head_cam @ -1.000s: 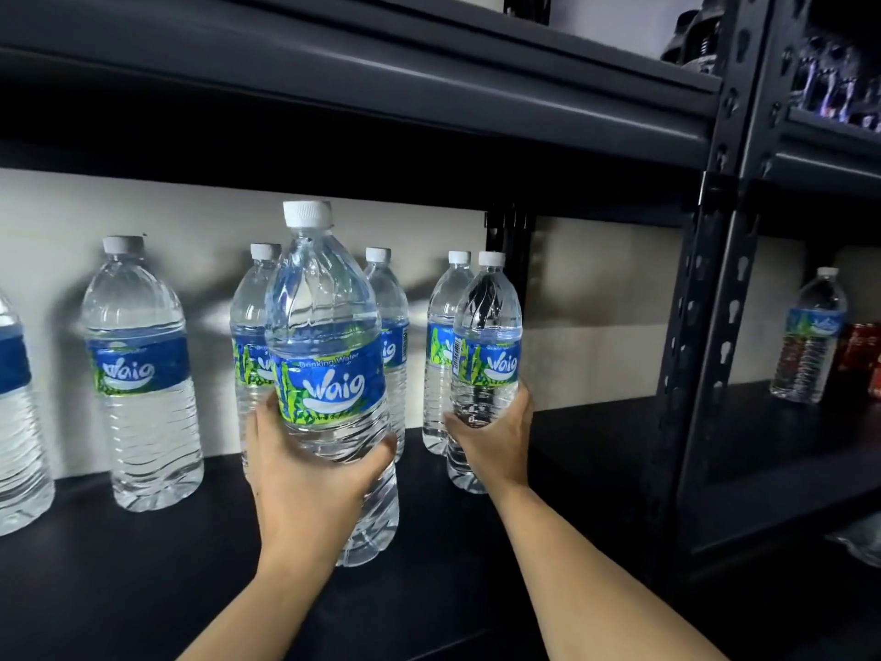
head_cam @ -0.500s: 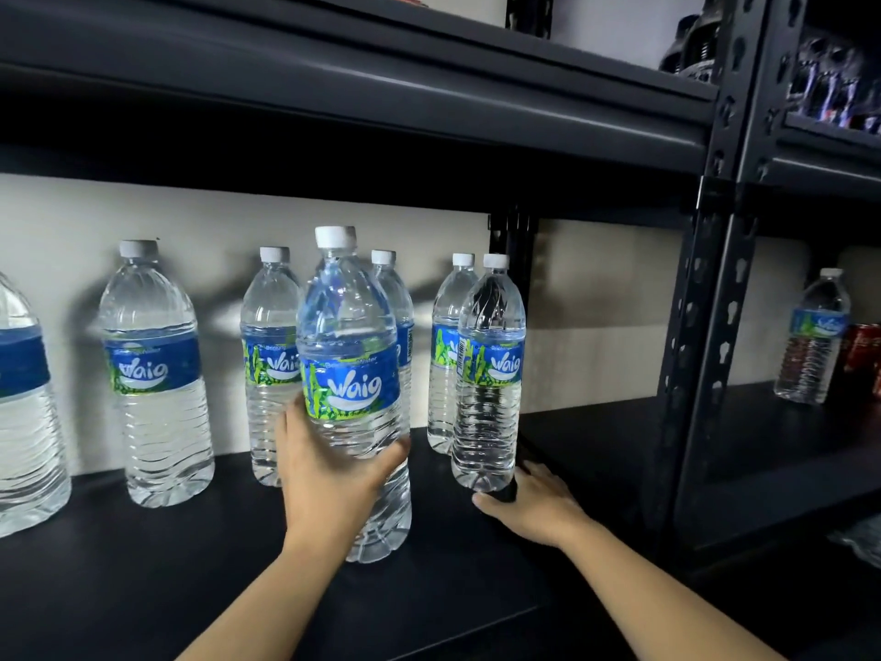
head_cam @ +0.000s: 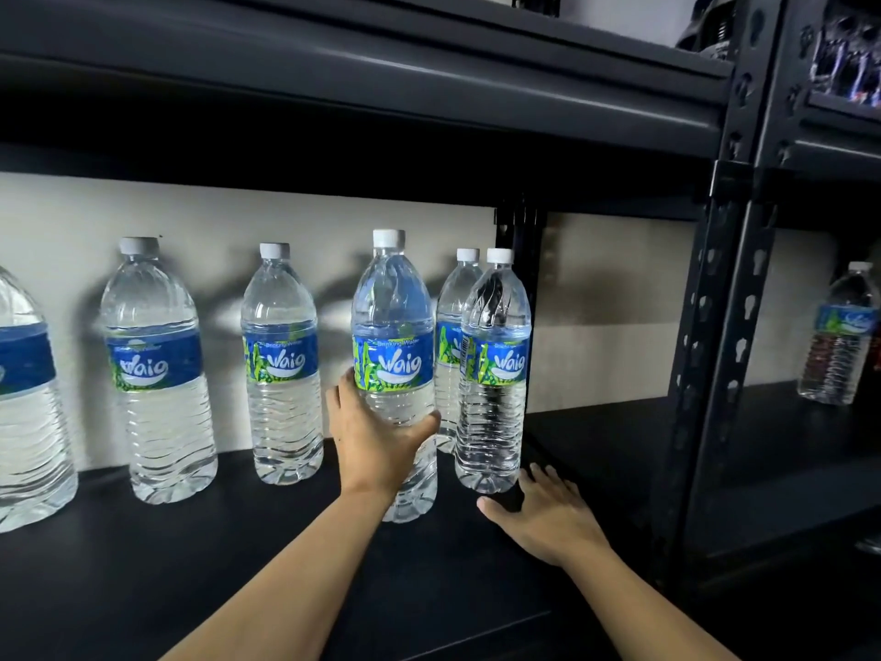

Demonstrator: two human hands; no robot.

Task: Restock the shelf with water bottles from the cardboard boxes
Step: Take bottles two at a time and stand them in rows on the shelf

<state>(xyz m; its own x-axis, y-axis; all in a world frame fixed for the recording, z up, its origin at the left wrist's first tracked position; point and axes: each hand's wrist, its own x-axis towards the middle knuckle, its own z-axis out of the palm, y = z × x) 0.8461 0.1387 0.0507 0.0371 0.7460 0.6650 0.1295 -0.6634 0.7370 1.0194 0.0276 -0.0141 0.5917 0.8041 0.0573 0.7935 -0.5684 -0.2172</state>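
The left hand [head_cam: 376,436] is curled round a water bottle [head_cam: 393,326], gripping it just below the blue and green label. The thumb lies across the near side and the fingers wrap behind. This bottle is upright, with its long axis vertical, its white cap at the top and its printed label facing the camera. It is well to the left of the black front post [head_cam: 710,326], over the dark shelf board [head_cam: 190,565]. Its base sits at board level, though I cannot tell whether it rests there.

Between it and the post, just beside it, stands the nearest bottle [head_cam: 493,374], upright with its cap up. A rear bottle [head_cam: 453,326] is half hidden behind that pair, against the pale wall [head_cam: 333,217].

The right hand [head_cam: 548,512] holds nothing. It lies palm down on the board with its fingers spread, left of the post and just in front of the nearest bottle's base. Whether the thumb touches that base cannot be told.

Farther left of the post, three more bottles stand in a row along the wall, all vertical with caps up and apart from one another. They are a middle bottle [head_cam: 281,364], a left bottle [head_cam: 155,374] and a cut-off bottle [head_cam: 24,398] at the frame edge.

Right of the post, in the next bay, a lone bottle [head_cam: 839,336] stands upright. The upper shelf [head_cam: 381,73] spans the view above, meeting the post near its top.
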